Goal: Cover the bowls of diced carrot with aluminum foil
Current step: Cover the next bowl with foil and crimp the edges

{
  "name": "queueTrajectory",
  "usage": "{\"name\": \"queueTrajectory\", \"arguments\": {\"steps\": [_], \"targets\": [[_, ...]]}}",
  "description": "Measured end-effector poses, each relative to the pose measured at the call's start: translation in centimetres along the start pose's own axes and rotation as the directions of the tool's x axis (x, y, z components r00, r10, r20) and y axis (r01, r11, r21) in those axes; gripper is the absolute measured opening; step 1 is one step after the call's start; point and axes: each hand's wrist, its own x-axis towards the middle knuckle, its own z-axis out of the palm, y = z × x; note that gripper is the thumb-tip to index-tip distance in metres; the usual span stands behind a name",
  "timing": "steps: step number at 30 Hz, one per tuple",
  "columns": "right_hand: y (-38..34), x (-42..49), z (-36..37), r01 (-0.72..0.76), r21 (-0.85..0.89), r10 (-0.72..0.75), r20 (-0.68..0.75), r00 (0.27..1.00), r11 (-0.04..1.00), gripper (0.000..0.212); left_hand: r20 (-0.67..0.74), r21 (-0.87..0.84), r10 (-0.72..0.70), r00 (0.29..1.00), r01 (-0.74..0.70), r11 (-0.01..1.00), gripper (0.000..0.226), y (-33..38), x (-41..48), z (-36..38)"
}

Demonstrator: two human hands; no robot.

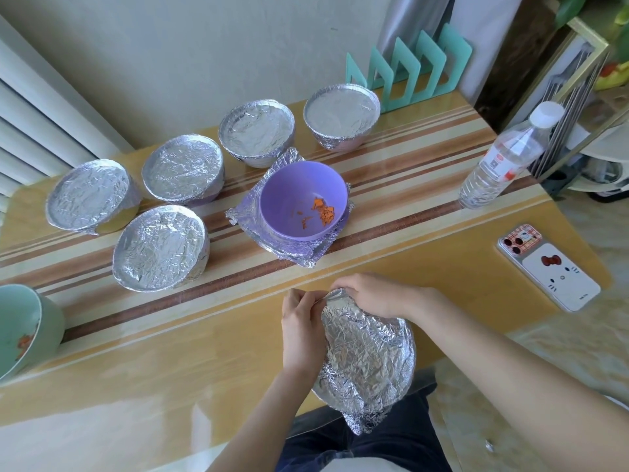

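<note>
**Foil-wrapped bowl held at the near edge**

Wrapped bowl (369,356) sits at the near edge of the worktop (153,369), above the lap and tilted toward the camera. Crumpled foil hides the bowl itself. Left hand (301,330) lies against its left side, fingers (315,301) pinching the foil at the far rim. Right hand (371,294) sits on the far rim, fingers curled over the foil and gripping it. The two hands nearly meet there.

Mid-worktop: purple bowl (303,199), uncovered, with a few carrot bits (323,211) inside. It stands on a stack of foil sheets (292,257) whose corners stick out all round.

Behind and to the left: five covered bowls (182,168) in a loose arc, foil tight over each rim.

Left frame edge: green bowl (30,328), uncovered, orange bits inside.

Right side: bottle (503,158) upright, with the phone (548,267) lying flat nearer the camera. Teal rack (408,73) stands at the far edge by the wall.
</note>
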Motion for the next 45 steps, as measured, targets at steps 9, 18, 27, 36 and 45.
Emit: {"name": "queueTrajectory", "arguments": {"steps": [9, 18, 27, 36, 45], "targets": [[-1.1, -0.5, -0.6, 0.008, 0.093, -0.009, 0.008, 1.000, 0.996, 0.045, -0.050, -0.055, 0.037, 0.998, -0.040, 0.998, 0.019, 0.2, -0.3, -0.4], [-1.3, -1.2, -0.4, -0.008, 0.031, 0.005, 0.114, 0.994, 0.999, 0.039, -0.068, -0.017, 0.098, 0.993, -0.100, 0.995, 0.031, 0.2, -1.0, 0.2], [-0.9, -1.4, 0.2, -0.020, 0.042, 0.012, 0.169, 0.985, 0.999, 0.034, -0.027, -0.017, 0.165, 0.986, -0.165, 0.986, 0.037, 0.3, -1.5, 0.5], [0.8, -1.7, 1.0, 0.038, 0.113, -0.039, 0.004, 0.999, 0.993, 0.038, 0.005, -0.010, 0.116, 0.993, -0.116, 0.993, 0.027, 0.4, -1.4, 0.2], [0.7, -2.3, 1.1, 0.111, 0.051, -0.105, -0.113, 0.988, 0.992, 0.035, 0.219, 0.024, 0.023, 0.975, -0.029, 0.999, 0.022, -0.2, -1.0, 0.0]]}}
